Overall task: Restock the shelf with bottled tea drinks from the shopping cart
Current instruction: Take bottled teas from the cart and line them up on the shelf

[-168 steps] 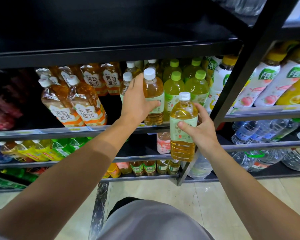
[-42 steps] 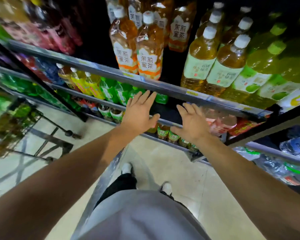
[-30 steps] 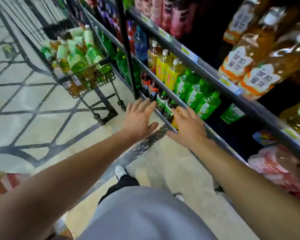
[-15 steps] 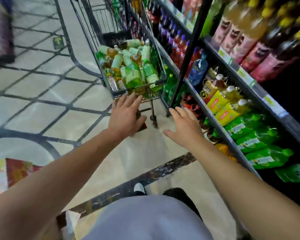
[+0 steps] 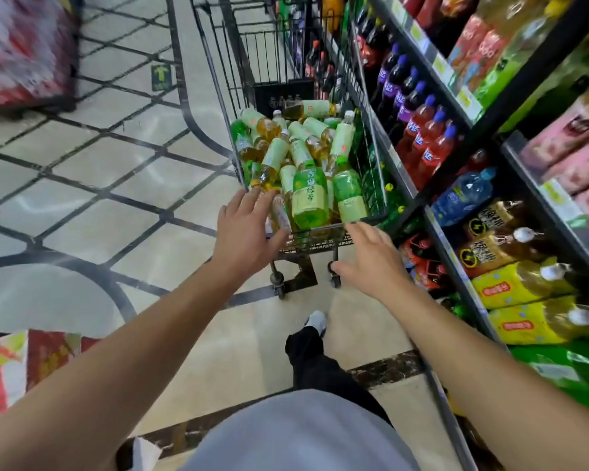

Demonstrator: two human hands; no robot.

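Here, in the head view, both arms reach forward toward a black wire cart (image 5: 371,137) that stands on the tiled floor (image 5: 82,185) in the aisle, just beside the shelf (image 5: 456,253) on the right. The cart is piled with tea bottles (image 5: 306,164) lying at all angles: most have pale green labels and amber liquid, and two greener ones (image 5: 310,198) lie against the near wall.

The left hand (image 5: 247,236) is at the near left corner of the cart, palm down, fingers straight and spread. Its fingertips (image 5: 262,198) overlap the rim and the nearest bottles, but whether they touch cannot be told. It holds nothing.

The right hand (image 5: 371,256) is at the near right corner, fingers straight and loosely spread, thumb out to the left. Its fingertips sit at the cart's near rim; contact cannot be told for certain. It too holds nothing.

On the right, the shelf runs away up the aisle on black uprights. The near tiers hold bottles with yellow labels (image 5: 517,287), amber bottles with dark labels (image 5: 490,253) above them, and a blue bottle (image 5: 463,198) further on. Red drinks with blue caps (image 5: 425,147) and dark purple-capped bottles (image 5: 398,83) stand beyond the upright. Pink-labelled bottles (image 5: 572,144) fill the tier above.

Below the arms, a grey shirt (image 5: 296,433), a dark trouser leg (image 5: 317,365) and a white shoe (image 5: 315,321) show, the shoe close behind the cart's wheels (image 5: 279,283). A red display (image 5: 21,52), blurred, stands at the far left.
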